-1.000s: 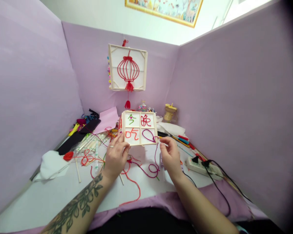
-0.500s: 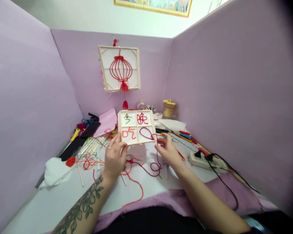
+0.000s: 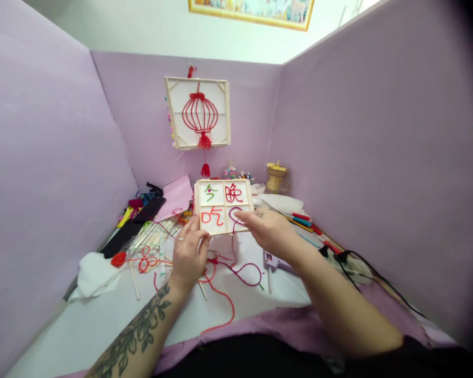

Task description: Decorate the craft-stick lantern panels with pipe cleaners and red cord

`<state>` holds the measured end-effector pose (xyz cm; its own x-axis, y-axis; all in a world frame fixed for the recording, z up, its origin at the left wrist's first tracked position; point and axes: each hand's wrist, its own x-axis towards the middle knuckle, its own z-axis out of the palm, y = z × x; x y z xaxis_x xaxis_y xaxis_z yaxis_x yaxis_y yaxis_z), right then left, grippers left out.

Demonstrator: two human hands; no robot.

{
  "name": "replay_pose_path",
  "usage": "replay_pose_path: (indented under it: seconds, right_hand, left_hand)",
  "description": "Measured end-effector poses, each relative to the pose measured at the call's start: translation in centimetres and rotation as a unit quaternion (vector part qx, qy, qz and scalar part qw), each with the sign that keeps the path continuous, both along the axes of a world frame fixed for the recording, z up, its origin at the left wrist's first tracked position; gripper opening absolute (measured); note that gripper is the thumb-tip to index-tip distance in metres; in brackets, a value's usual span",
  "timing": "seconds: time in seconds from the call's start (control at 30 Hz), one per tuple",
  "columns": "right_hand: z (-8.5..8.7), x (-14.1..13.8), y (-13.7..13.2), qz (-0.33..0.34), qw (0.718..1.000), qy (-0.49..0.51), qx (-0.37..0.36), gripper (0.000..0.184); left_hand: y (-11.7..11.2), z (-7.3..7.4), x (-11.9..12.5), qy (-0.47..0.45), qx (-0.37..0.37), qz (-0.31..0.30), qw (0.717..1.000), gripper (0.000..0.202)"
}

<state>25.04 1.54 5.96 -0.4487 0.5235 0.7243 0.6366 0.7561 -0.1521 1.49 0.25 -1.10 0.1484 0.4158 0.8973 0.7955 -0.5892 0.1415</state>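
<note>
My left hand point(image 3: 189, 253) grips the lower left edge of a small box-like panel point(image 3: 224, 205) with pale wooden strips, its thumb at the bottom rim. White panes carry yarn characters: green at upper left, dark red at upper right, orange at lower left. In the lower right pane, purple yarn point(image 3: 234, 210) forms a loop, partly hidden by my right hand point(image 3: 276, 233). The fingers of that hand are closed together at the loop. From there the yarn trails down to the table in curls.
A larger framed panel point(image 3: 223, 113) with a red yarn lantern hangs behind. Red yarn point(image 3: 232, 310) and wooden sticks point(image 3: 134, 281) lie on the white table. At right are a lilac glue gun point(image 3: 278, 261) and a power strip point(image 3: 350, 266); a white cloth point(image 3: 94, 275) is at left.
My right hand has moved left and forward onto the lower right pane, and the purple loop there looks smaller. The glue gun has come into view under my right forearm. My left hand keeps its grip.
</note>
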Motion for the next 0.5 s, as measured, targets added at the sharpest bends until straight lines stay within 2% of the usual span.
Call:
replay_pose_path:
  seconds: [0.07, 0.1, 0.17, 0.27, 0.33, 0.4, 0.5]
  right_hand:
    - [-0.7, 0.6, -0.1, -0.041, 0.995, 0.056, 0.072, 0.021]
    - [-1.4, 0.8, -0.2, -0.063, 0.988, 0.108, 0.084, 0.017]
    - [-3.3, 1.1, -0.3, -0.091, 0.973, 0.199, 0.067, 0.009]
    - [-6.3, 0.5, 0.0, -0.079, 0.972, 0.22, 0.02, 0.012]
    - [-7.6, -0.2, 0.4, -0.074, 0.971, 0.228, 0.013, 0.014]
    - [-8.3, -0.8, 0.8, -0.069, 0.967, 0.243, 0.013, 0.011]
    - [-8.4, -1.2, 1.1, -0.057, 0.966, 0.252, 0.017, 0.007]
  left_hand:
    - [0.1, -0.1, 0.0, -0.002, 0.0, -0.004, 1.0, 0.015]
    - [0.1, -0.1, -0.1, -0.003, 0.0, -0.007, 1.0, 0.015]
    - [0.3, -0.2, -0.1, -0.005, 0.001, -0.011, 1.0, 0.016]
    - [0.3, -0.2, -0.1, -0.003, 0.007, -0.014, 1.0, 0.017]
    - [0.2, -0.2, -0.1, -0.004, 0.008, -0.011, 1.0, 0.016]
    - [0.1, -0.2, 0.0, -0.007, 0.006, -0.008, 1.0, 0.016]
    - [0.1, -0.2, 0.1, -0.008, 0.004, -0.006, 1.0, 0.014]
